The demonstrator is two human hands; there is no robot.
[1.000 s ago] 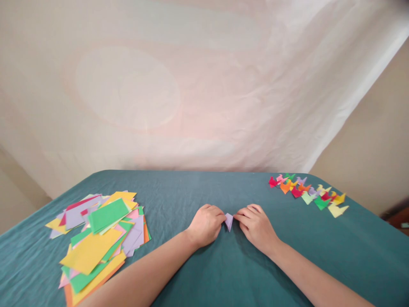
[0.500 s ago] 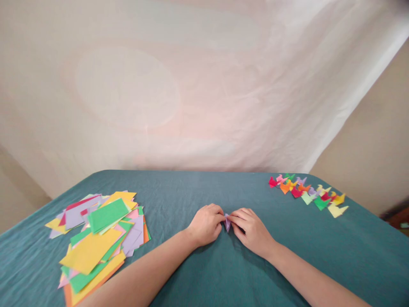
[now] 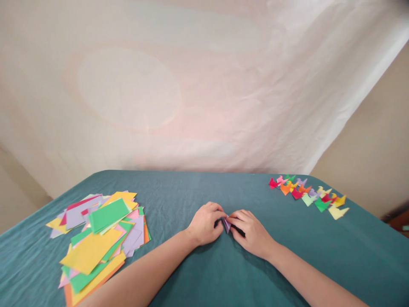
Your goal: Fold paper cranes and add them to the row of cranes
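Observation:
A small folded lilac paper piece (image 3: 226,224) sits between my two hands near the middle of the teal table (image 3: 198,187). My left hand (image 3: 206,223) pinches its left side with curled fingers. My right hand (image 3: 251,230) pinches its right side, fingertips pressed together against the left hand's. Most of the paper is hidden by the fingers.
A loose pile of coloured paper rectangles (image 3: 99,234) lies at the left front of the table. A row of several small folded paper pieces (image 3: 308,195) in mixed colours lies at the back right. A pale cloth backdrop (image 3: 191,85) hangs behind the table.
Both hands have closed in on the lilac piece, which was more open and visible a second ago; it is now folded narrower and mostly covered. The right hand slid slightly left.

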